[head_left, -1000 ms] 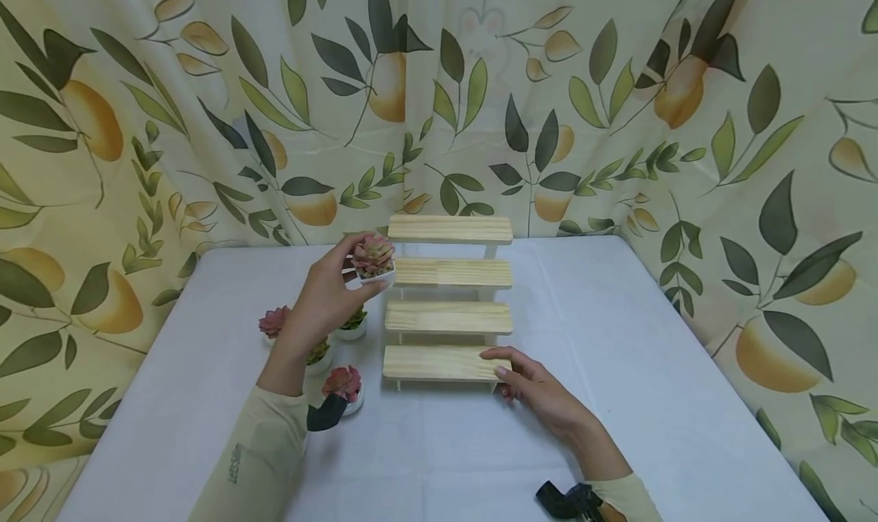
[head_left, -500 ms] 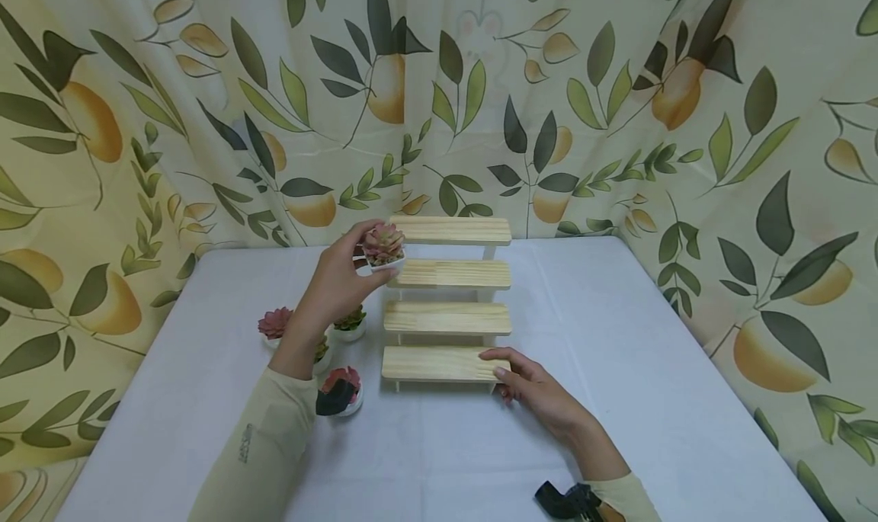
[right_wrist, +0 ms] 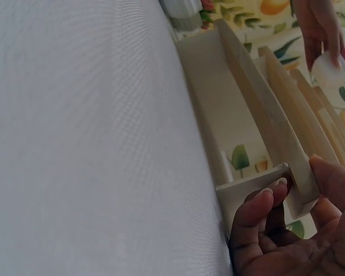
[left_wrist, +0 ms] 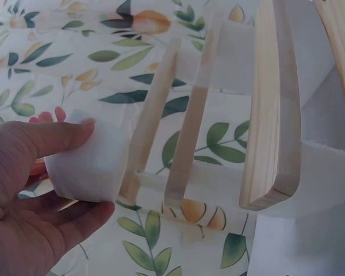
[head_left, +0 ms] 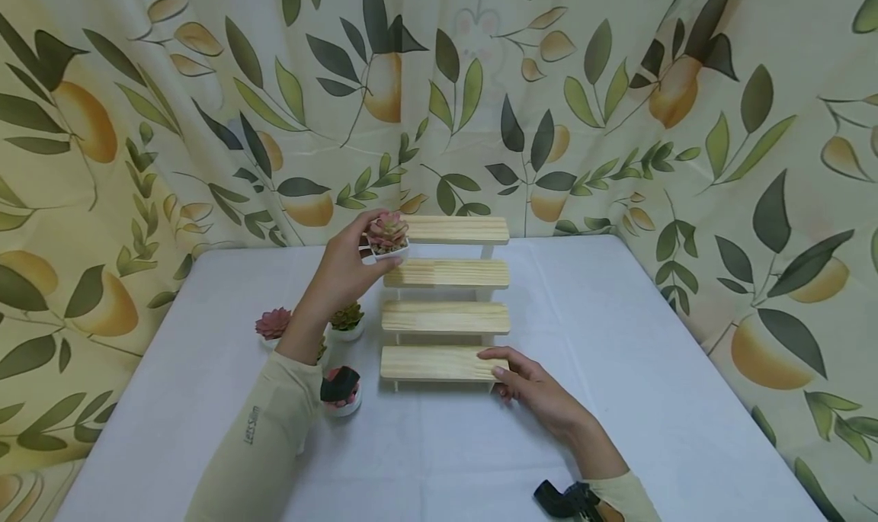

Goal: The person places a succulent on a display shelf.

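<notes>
My left hand [head_left: 346,267] holds a pink potted succulent [head_left: 388,232] beside the left ends of the upper two boards. In the left wrist view, thumb and fingers pinch its white pot [left_wrist: 89,158] from both sides. Four-step in form, the wooden tiered stand [head_left: 446,318] has pale boards on white supports. At the right end of its lowest board, my right hand [head_left: 533,385] grips the edge. The right wrist view shows the thumb over that board [right_wrist: 270,126] and curled fingers below it. Whether the held pot touches a board, I cannot tell.
Left of the stand are more potted succulents: a pink one [head_left: 273,324], a green one [head_left: 347,318], one mostly hidden by my left forearm, and a red one [head_left: 343,409] partly covered by the black wrist camera [head_left: 340,385]. A leaf-patterned curtain [head_left: 453,148] surrounds the white-covered table [head_left: 617,339].
My left hand has carried the pink succulent up and to the right, closer to the top board. The right hand keeps its grip on the lowest board.
</notes>
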Tool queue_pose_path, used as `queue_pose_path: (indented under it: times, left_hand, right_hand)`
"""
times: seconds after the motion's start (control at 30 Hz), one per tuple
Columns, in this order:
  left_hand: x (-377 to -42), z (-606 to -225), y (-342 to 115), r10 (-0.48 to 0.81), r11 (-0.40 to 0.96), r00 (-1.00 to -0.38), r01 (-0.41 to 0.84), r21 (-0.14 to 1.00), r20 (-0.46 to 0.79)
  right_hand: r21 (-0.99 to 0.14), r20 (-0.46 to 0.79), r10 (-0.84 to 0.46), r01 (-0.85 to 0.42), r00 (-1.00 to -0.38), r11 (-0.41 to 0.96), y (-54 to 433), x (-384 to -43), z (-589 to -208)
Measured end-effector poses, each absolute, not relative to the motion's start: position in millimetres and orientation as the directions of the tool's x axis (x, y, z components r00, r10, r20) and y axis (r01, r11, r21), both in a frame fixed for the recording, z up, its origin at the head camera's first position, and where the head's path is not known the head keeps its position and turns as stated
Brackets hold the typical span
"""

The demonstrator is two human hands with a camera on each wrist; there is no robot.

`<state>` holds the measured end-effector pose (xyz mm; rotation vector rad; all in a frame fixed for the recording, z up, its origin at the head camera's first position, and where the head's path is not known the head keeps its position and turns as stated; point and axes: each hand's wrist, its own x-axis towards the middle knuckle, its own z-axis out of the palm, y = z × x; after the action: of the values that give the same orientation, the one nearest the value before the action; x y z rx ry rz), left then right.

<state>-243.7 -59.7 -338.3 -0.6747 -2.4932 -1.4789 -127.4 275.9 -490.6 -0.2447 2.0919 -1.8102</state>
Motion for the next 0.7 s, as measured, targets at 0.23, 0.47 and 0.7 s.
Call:
queue_pose_path:
  times: [0.23, 0.47, 0.7]
  left_hand:
    - [-248, -338, -56, 0.293, 0.403, -0.886, 0.456, 0.794, 0.36]
    - [-251, -336, -54, 0.273, 0.379, -0.889, 0.45, 0.809, 0.367]
    - [-255, -332, -49, 0.286, 0.387, -0.877, 0.475, 0.791, 0.387]
  right_hand:
    - [-0.981, -0.163, -0.352, 0.115, -0.922, 0.154, 275, -127, -488]
    - [-0.978, -0.178, -0.343, 0.126, -0.922, 0.168, 274, -126, -487]
    - [-0.979, -0.175, -0.351, 0.126, -0.92, 0.159, 275, -126, -489]
